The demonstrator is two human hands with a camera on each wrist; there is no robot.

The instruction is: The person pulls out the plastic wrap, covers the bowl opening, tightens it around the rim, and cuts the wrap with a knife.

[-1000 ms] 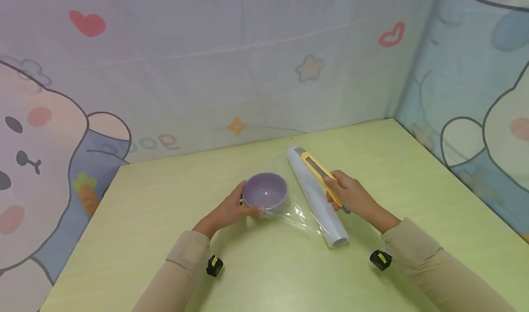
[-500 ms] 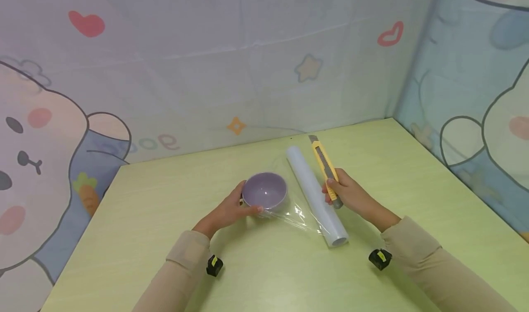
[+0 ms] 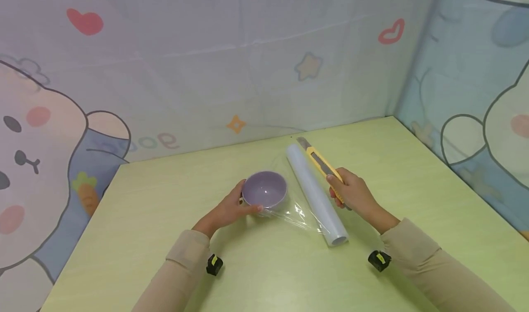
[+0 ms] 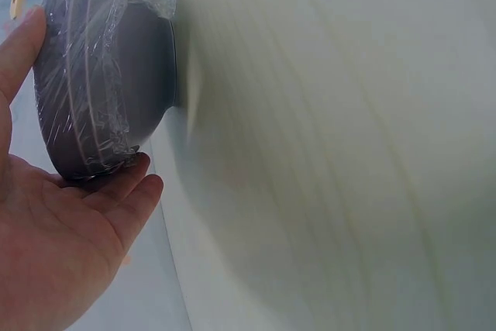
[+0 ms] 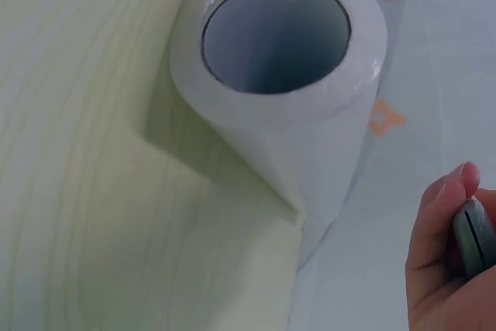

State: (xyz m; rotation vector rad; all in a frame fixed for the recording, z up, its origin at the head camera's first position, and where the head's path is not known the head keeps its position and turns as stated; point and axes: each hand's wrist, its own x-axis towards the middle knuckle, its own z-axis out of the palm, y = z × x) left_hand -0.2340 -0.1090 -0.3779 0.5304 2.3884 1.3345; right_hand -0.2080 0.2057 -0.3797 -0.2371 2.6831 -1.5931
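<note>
My left hand holds a purple bowl on the table, thumb at the near rim and fingers round the left side. Clear plastic wrap covers the bowl's outside in the left wrist view. A sheet of this wrap runs from the bowl to the plastic wrap roll, which lies slantwise to the right. My right hand grips a yellow utility knife just right of the roll, blade end pointing away and left. In the right wrist view, only the grey butt of the knife shows.
The light green table ends at a printed cloth backdrop behind and another cloth on the right. Black wrist cameras, left and right, hang beneath the forearms.
The utility knife's blade end swung right, away from the roll, then back left toward the roll's far end. My left hand, the bowl and the roll have stayed in place.
</note>
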